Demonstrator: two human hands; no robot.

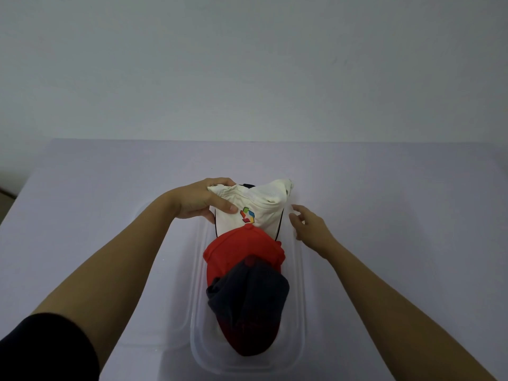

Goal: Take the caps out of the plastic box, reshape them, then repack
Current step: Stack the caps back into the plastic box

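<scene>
left hand grips the white cap at the plastic box's 12 o'clock end; right hand open, empty, beside it.

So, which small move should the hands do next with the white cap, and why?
Probably lift the white cap up and out of the plastic box. The left hand already grips its crumpled crown, while the right hand is open beside it, touching nothing. The red cap and dark cap overlap in a row behind it, nearer the person.

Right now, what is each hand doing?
Left hand: closed, holding the white cap.
Right hand: open, holding nothing, beside the white cap.
</scene>
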